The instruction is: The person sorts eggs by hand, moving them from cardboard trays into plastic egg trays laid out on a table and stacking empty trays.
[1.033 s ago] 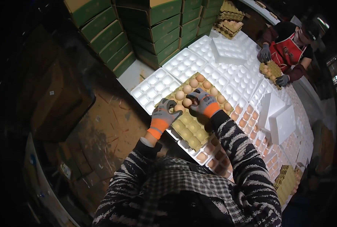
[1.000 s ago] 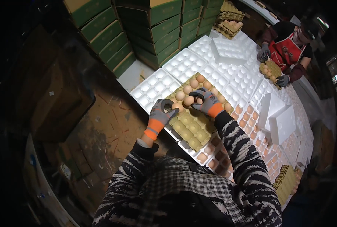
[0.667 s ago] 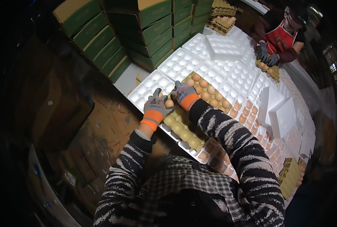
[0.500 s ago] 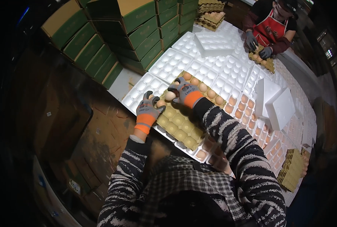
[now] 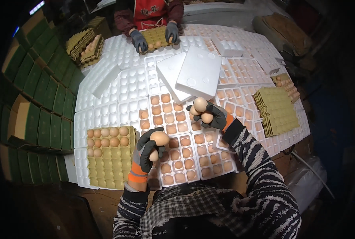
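Observation:
Both of my hands wear grey and orange gloves and are raised above white foam trays. My left hand (image 5: 142,153) is closed around two brown eggs, a larger one (image 5: 159,138) on top and another egg (image 5: 154,155) lower at the fingers. Three eggs are bunched in my right hand (image 5: 221,115), the uppermost egg (image 5: 200,104) palest. To the left of my left hand lies an olive pulp egg tray (image 5: 107,169), its far rows filled with eggs (image 5: 105,132). Below and between my hands, foam trays (image 5: 182,135) hold brown eggs in their cups.
Two white foam lids (image 5: 199,71) lie overlapped beyond my right hand. Stacked pulp trays (image 5: 275,111) stand at right, more pulp trays (image 5: 79,42) at far left. Green boxes (image 5: 42,79) line the left side. Across the table a co-worker's gloved hands (image 5: 171,32) hold a pulp tray with eggs.
My view has swung to the right. Both hands have left the olive pulp tray and now hold eggs over the foam trays on its right.

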`<state>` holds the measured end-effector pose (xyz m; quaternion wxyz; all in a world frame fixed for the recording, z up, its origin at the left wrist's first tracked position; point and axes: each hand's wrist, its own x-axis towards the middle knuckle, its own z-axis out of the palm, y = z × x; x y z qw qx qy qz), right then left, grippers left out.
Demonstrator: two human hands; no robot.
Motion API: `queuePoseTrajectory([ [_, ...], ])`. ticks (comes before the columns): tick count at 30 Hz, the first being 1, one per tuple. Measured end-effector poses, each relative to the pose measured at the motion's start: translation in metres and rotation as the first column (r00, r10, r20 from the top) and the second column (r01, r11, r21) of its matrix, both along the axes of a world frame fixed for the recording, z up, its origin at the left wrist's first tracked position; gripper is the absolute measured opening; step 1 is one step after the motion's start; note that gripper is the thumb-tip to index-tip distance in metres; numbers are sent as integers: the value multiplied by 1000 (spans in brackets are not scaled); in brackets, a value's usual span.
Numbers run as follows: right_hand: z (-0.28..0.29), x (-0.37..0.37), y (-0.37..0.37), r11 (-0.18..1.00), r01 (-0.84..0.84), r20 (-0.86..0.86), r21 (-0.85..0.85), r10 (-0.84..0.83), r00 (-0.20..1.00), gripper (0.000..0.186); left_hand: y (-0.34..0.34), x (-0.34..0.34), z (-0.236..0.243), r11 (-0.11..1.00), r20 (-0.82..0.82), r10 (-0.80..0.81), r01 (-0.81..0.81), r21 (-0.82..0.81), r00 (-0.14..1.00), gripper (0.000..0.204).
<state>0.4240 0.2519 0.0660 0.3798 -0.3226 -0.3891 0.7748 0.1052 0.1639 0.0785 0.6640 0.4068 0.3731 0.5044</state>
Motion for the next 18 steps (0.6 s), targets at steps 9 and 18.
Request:
queuePoseTrajectory([
  [9, -44, 210, 89, 882, 150, 816, 447, -471, 336, 59, 104, 231, -15, 926, -276, -355, 376, 25, 893, 44],
  [18, -109, 161, 222, 904, -402, 931, 145, -262, -255, 45, 112, 263, -45, 922, -391, -331, 382, 60, 859, 50],
])
